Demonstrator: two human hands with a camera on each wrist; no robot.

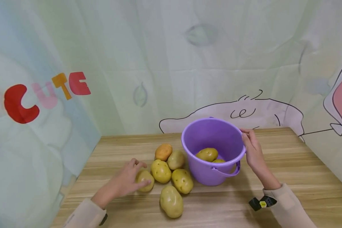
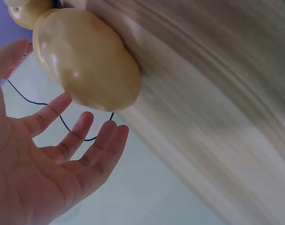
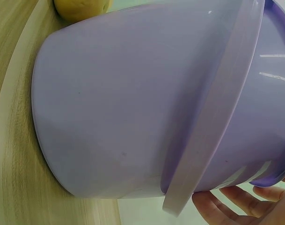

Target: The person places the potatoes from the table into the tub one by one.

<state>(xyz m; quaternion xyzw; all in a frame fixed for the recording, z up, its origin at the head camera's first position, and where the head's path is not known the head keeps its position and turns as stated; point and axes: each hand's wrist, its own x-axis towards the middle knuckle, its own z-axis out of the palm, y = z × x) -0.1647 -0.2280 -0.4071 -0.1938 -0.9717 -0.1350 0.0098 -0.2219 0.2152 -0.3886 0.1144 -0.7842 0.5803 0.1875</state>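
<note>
At the left of the pale brown wood-grain tabletop (image 1: 216,209), the person's left hand (image 1: 125,181) stands over a pale yellow, rounded, smooth-skinned potato (image 1: 146,176), thumb and fingers parted around it and not closed; contact cannot be confirmed. Just to the right of this hand, on the tabletop, lie a bright yellow, dimpled potato (image 1: 161,171), an orange-brown oval potato (image 1: 163,152), a large pale, oblong potato (image 1: 171,201) at the near side, a dull tan, rounded potato (image 1: 176,160) and a yellow, dark-pitted potato (image 1: 182,181). Further right, the purple round plastic bucket (image 1: 202,172) stands between the hands, the right hand (image 1: 253,152) gripping its rim at the right side. The two hands are well apart.

Writing: at left, red, pink and orange block letters (image 1: 12,104) on the pale green printed cloth backdrop (image 1: 125,41) read "CUTE". At right, a yellow tag (image 1: 263,204) on the black wrist strap (image 1: 256,204) is too small to read.

Condition: the potatoes outside look glossy. The bucket is smooth and flared toward its rim, its purple curved plastic handle (image 1: 235,173) lowered at the near right side. Inside lies a yellow-brown oval potato (image 1: 207,154), with a second yellow potato (image 1: 218,161) beside it, partly hidden by the rim
</note>
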